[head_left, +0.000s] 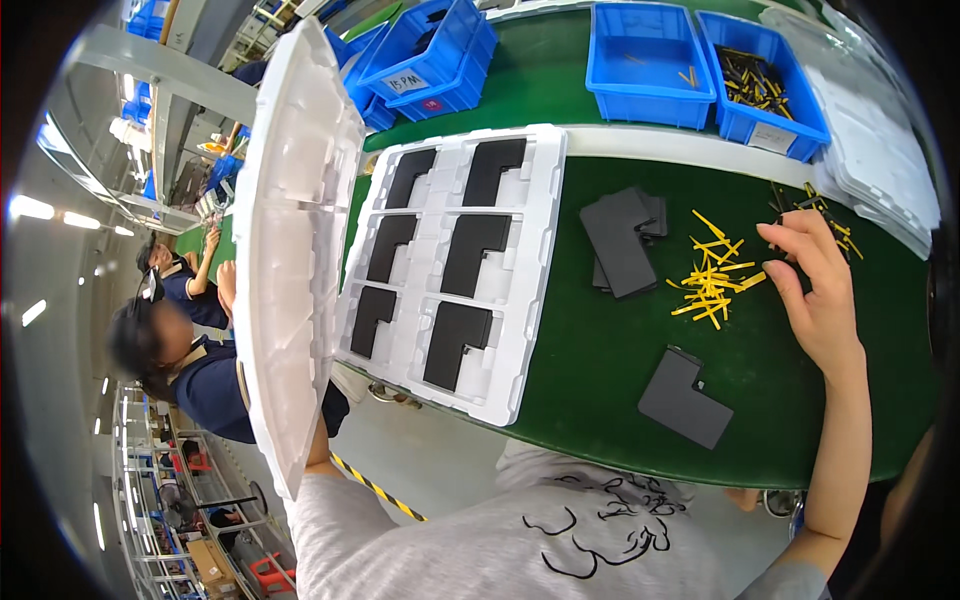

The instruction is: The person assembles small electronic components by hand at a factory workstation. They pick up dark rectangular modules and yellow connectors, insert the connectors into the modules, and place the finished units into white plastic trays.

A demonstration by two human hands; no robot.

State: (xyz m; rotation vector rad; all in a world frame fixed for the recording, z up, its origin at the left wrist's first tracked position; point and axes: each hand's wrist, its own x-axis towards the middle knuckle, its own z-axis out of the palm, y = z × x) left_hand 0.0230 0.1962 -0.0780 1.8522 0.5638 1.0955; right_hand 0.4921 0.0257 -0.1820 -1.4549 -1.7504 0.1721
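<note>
My right hand (822,285) is open over the green table, thumb and fingers apart, beside a loose pile of yellow strips (710,285). A white molded plastic tray (290,230) stands on edge at the left. My left forearm (318,452) passes behind this tray, which hides the hand and its fingers. Between them lies another white tray (530,310), with black L-shaped pieces (458,345) in its compartments. Several dark flat pieces (620,245) are stacked right of it, and a single dark L-shaped piece (685,398) lies nearer me.
Blue bins stand along the far side: one (650,65) holds a few yellow strips, another (757,85) many black and yellow strips. Stacked clear plastic trays (870,140) lie at the far right. Other people (190,370) sit at the left.
</note>
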